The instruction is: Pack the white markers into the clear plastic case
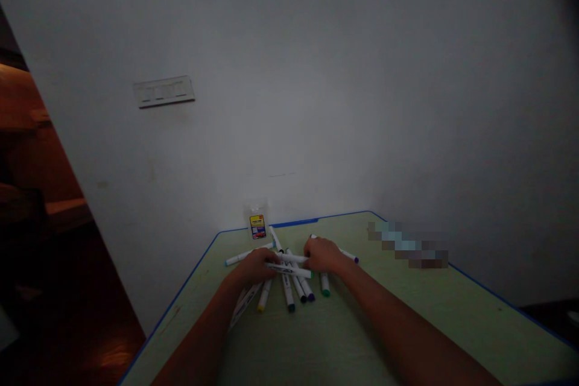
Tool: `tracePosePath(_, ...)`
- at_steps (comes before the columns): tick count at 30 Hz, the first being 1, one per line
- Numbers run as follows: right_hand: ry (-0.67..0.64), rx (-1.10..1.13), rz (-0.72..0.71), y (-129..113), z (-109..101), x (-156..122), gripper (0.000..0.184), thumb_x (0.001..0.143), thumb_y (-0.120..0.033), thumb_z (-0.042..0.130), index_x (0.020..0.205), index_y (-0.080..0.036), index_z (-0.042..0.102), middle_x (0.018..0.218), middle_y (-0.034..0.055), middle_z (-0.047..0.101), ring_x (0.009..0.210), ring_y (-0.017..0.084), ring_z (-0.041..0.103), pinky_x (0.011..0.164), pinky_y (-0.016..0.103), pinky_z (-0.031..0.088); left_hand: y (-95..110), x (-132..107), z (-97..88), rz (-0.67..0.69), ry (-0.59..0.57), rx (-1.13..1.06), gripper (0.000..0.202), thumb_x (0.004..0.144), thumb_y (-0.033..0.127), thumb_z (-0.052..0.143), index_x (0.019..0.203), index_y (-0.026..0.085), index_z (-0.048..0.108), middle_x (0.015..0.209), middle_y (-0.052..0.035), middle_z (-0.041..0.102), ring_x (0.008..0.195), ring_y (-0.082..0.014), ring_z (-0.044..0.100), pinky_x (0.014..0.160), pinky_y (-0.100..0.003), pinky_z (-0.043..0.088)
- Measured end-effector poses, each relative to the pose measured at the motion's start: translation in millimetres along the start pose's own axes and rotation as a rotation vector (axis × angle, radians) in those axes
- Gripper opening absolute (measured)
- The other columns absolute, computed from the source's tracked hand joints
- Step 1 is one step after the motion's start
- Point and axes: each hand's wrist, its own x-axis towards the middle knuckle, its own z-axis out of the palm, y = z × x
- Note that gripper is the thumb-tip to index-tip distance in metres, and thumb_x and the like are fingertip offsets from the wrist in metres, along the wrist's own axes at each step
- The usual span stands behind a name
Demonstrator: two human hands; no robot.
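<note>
Several white-barrelled markers (287,265) lie in a loose crossed heap on the green tabletop (407,301). My left hand (256,265) rests on the heap's left side, its fingers reaching over a white barrel. My right hand (321,255) lies on the right side, fingertips on the crossed barrels. Below the heap, markers with yellow (264,295), dark green (288,292), purple (306,288) and green (324,284) caps fan toward me. A white printed sleeve (244,304) sticks out from under my left hand. Parts of the barrels are hidden beneath my hands.
A clear plastic box with a yellow label (257,223) stands at the table's far edge against the white wall. The table has a blue edge band (298,222). A white wall plate (163,91) is above it, and dark wooden furniture (27,132) stands at the left.
</note>
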Motion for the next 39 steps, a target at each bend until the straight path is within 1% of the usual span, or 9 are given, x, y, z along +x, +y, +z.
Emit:
tracePosePath(6,-0.02,0.025,-0.041,-2.4,2.9,-0.2,0.022,0.068,-0.027,0.054,0.083,-0.018,0.067,0.084,0.0101,0.066,0.079,0.021,0.06,0.063,0.024,0.042,5.0,-1.2,-3.2,0.044,-0.034,-0.015,0.025,0.062,0.025,0.058,0.085,0.017,0.064,0.08,0.0002,0.064,0.073,-0.015,0.055,0.067,-0.022,0.04)
tracePosePath(10,-0.04,0.048,-0.077,-4.8,1.1,-0.8,0.023,0.071,-0.025,0.051,0.088,-0.02,0.067,0.086,0.0078,0.066,0.08,0.019,0.06,0.063,0.022,0.04,6.0,-1.4,-4.0,0.056,-0.005,-0.018,0.025,0.062,0.027,0.06,0.084,0.016,0.063,0.078,-0.0004,0.061,0.072,-0.0146,0.054,0.064,-0.022,0.04)
tracePosePath(15,-0.054,0.085,-0.116,-8.8,-1.8,-4.0,0.024,0.072,-0.026,0.051,0.092,-0.024,0.065,0.087,0.0047,0.065,0.083,0.017,0.058,0.066,0.021,0.039,7.9,-2.0,-5.7,0.09,0.072,-0.013,0.024,0.06,0.026,0.065,0.081,0.016,0.062,0.082,-0.0015,0.054,0.078,-0.0157,0.05,0.07,-0.024,0.04)
tracePosePath(20,-0.029,0.132,-0.116,-7.4,1.4,-1.9,0.028,0.072,-0.031,0.052,0.097,-0.024,0.063,0.092,0.0045,0.064,0.084,0.017,0.057,0.069,0.022,0.039,4.8,-2.6,-5.6,0.133,0.11,-0.024,0.028,0.06,0.026,0.067,0.086,0.018,0.059,0.091,-0.002,0.051,0.087,-0.0166,0.048,0.079,-0.026,0.038)
tracePosePath(23,0.062,0.105,-0.055,0.3,2.8,3.1,0.033,0.073,-0.033,0.052,0.102,-0.022,0.06,0.094,0.0059,0.063,0.088,0.018,0.056,0.073,0.024,0.039,1.6,-3.1,-4.3,0.134,0.105,-0.039,0.03,0.06,0.027,0.067,0.088,0.018,0.058,0.094,-0.0025,0.051,0.091,-0.0174,0.047,0.083,-0.027,0.037)
tracePosePath(26,0.124,0.041,0.097,13.3,2.3,7.1,0.029,0.077,-0.031,0.045,0.099,-0.02,0.061,0.097,0.0082,0.061,0.093,0.02,0.054,0.076,0.027,0.039,0.1,-3.4,-3.3,0.124,0.09,-0.052,0.03,0.061,0.027,0.067,0.088,0.019,0.057,0.095,-0.0023,0.052,0.09,-0.0172,0.048,0.083,-0.027,0.038)
tracePosePath(29,0.116,0.005,0.223,26.4,2.9,8.1,0.027,0.078,-0.025,0.042,0.094,-0.016,0.061,0.097,0.0122,0.06,0.092,0.023,0.055,0.073,0.03,0.041,0.9,-3.7,-3.4,0.108,0.076,-0.059,0.028,0.062,0.028,0.066,0.087,0.019,0.058,0.095,-0.0021,0.053,0.089,-0.0171,0.049,0.081,-0.027,0.039)
tracePosePath(32,0.096,-0.01,0.292,34.2,5.2,7.6,0.025,0.076,-0.022,0.043,0.093,-0.014,0.06,0.096,0.0143,0.059,0.09,0.026,0.056,0.07,0.034,0.042,2.9,-4.3,-4.4,0.092,0.067,-0.062,0.026,0.062,0.028,0.065,0.085,0.019,0.058,0.093,-0.0017,0.054,0.089,-0.0172,0.05,0.081,-0.026,0.039)
tracePosePath(39,0.041,-0.015,0.341,34.5,2.9,6.4,0.027,0.077,-0.024,0.044,0.097,-0.014,0.058,0.095,0.0152,0.06,0.089,0.026,0.057,0.069,0.033,0.043,6.2,-5.7,-6.4,0.062,0.044,-0.063,0.022,0.062,0.026,0.064,0.082,0.019,0.06,0.093,-0.0015,0.056,0.09,-0.0187,0.051,0.082,-0.027,0.038)
